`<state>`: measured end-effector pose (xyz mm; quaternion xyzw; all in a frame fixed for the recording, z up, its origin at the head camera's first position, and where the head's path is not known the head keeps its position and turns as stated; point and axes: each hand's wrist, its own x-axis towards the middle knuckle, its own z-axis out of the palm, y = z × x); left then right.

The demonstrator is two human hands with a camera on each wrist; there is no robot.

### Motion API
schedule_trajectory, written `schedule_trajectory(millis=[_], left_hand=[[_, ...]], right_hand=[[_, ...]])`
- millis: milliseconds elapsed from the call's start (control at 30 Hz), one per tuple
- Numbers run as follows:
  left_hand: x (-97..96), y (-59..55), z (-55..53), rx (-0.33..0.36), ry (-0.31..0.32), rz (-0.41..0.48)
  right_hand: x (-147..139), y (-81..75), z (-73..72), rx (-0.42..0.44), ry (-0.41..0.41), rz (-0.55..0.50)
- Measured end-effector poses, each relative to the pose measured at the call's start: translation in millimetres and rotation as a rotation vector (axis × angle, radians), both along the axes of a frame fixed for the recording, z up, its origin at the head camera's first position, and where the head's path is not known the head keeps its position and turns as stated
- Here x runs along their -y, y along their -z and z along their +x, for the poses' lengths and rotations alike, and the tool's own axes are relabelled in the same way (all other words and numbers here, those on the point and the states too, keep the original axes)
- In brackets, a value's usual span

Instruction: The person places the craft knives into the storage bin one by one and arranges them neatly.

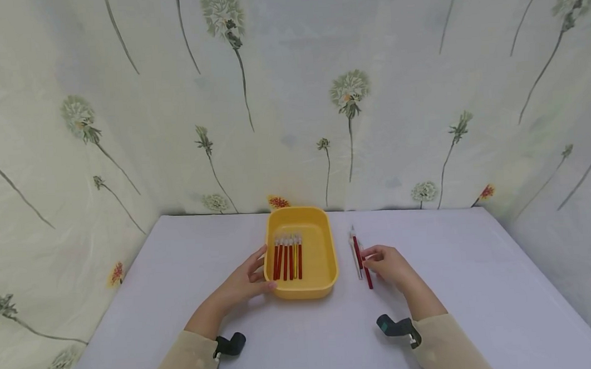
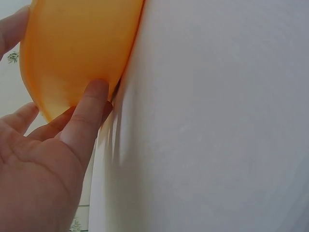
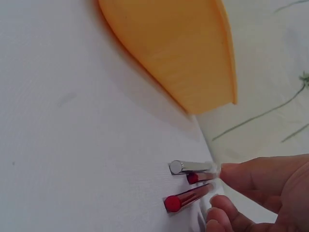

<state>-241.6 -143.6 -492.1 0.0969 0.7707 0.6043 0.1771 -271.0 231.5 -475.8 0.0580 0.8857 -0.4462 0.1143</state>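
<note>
My left hand (image 1: 240,282) rests against the left side of a yellow plastic tray (image 1: 321,255), thumb near its front corner and fingers spread along the wall. Inside, several slim pens with clear caps lie side by side; most are red (image 1: 285,263) and one is gold (image 1: 295,262). To the right of the tray are a silver pen (image 3: 177,167) and two red pens (image 3: 173,203) on the table. My right hand (image 1: 390,266) is at the capped ends of these pens, its thumb and fingers bent around the nearest red one with a gap between them.
A white-covered table (image 1: 303,340) carries everything. Behind it and at both sides hangs a pale cloth (image 1: 291,95) printed with dandelions. A dark camera mount sits on the left wrist (image 1: 230,344) and another on the right wrist (image 1: 395,327).
</note>
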Motion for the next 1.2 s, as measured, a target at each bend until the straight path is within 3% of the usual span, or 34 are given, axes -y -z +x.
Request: schedule_trajectory(millis=[500, 833, 1200], left_hand=[[-0.2, -1.8, 0.7, 0.004, -0.008, -0.015], [-1.0, -4.5, 3.5, 0.009, -0.018, -0.029], [-0.5, -3.3, 2.8, -0.002, -0.005, -0.021]], right_hand=[[-1.2, 10.6, -2.5, -0.053, -0.013, 0.089], [-1.0, 4.8, -1.2, -0.072, -0.032, 0.220], [-9.2, 2.0, 2.2, -0.068, -0.021, 0.132]])
